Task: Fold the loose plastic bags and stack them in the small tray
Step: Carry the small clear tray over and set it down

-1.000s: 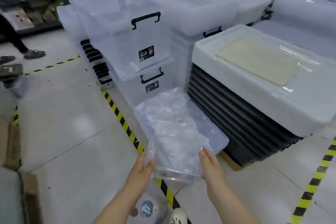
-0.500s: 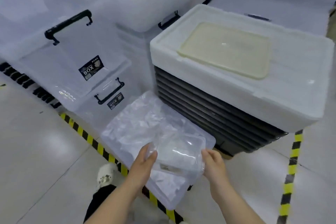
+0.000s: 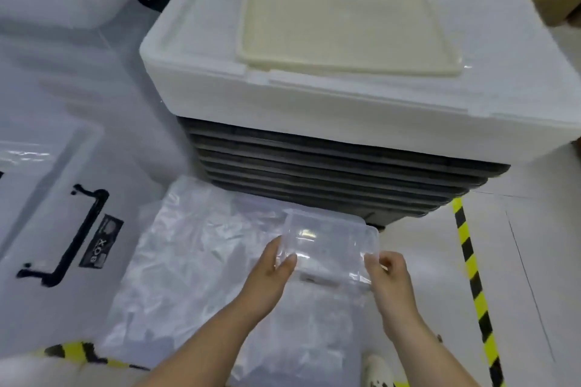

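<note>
Far left: clear storage box, black handle and label, on the floor. Next right: heap of loose plastic bags, crumpled and unfolded, lying in something shallow and clear on the floor, edges hard to make out.

Left hand: grip closed on the small tray, thumb over its left rim, fingers along the side. Small tray: clear, held roughly level over the right part of the heap, just in front of the stack of dark crates capped by a white lid. Touching the bags or not: cannot tell. Nothing folded visible inside, though clear on clear is hard to read.

Right hand: grip closed too, fingers curled round the tray's near right corner. Far right: yellow-black tape on the floor.

Risks, as a judgement:
- Thin slick rim, pinch-only hold: possible slip or tilt once one hand lets go.
- Tray set down on the soft heap: likely to rock and to bury bags needed next.
- Bags slippery and springy: folds apt to pop open and slide off a stack.
</note>
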`<state>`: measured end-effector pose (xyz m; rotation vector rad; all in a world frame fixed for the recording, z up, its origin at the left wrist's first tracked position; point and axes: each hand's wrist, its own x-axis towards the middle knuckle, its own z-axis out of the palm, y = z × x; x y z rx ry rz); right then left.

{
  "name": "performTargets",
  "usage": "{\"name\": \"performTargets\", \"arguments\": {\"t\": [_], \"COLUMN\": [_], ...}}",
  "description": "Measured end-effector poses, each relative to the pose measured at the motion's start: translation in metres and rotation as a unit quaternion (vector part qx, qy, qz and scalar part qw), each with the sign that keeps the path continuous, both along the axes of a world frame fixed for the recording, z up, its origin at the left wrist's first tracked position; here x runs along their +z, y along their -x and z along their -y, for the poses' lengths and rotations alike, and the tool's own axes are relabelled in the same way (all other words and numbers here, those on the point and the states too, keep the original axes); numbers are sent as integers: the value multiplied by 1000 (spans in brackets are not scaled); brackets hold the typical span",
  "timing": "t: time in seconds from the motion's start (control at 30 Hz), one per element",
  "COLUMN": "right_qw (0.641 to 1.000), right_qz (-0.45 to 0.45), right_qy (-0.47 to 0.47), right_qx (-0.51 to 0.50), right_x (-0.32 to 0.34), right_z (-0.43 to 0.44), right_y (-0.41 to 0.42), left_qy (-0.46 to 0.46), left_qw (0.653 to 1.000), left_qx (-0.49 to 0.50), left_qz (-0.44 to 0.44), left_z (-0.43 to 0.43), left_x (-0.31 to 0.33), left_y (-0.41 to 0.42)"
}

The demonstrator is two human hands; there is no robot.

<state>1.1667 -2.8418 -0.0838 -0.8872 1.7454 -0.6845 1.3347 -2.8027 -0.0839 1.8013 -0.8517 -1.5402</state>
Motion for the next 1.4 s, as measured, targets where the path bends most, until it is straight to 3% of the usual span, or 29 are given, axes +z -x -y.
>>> {"name": "performTargets", "arguments": {"t": [0.23,0.4,0.77,0.97,1.07,1.13,1.27,1.4], "right_qw": [997,994,987,990,990,990,990,992], "right_qz": [-6,11,4,2,-1,-8,-15,-11], "right_qy": [63,96,157,138,138,135,133,124], "right_qx": [-45,-46,-34,-41,-43,-45,-41,-25], "right_x": [-131,-191,-242,-248,-245,-243,-236,-228], "right_z": [48,64,87,81,79,76,72,72], "right_y": [10,18,17,16,14,13,20,23], "left_qy": [40,99,230,229,236,233,159,142], "left_qw": [999,995,972,971,965,944,832,797], "left_qx": [-11,-14,-36,-57,-61,-92,-256,-288], "left_qz": [-8,-3,14,28,92,216,466,511], "left_z": [46,67,77,66,57,50,28,14], "left_x": [-133,-201,-261,-268,-277,-289,-308,-313], "left_y": [13,15,10,9,8,6,2,-3]}}
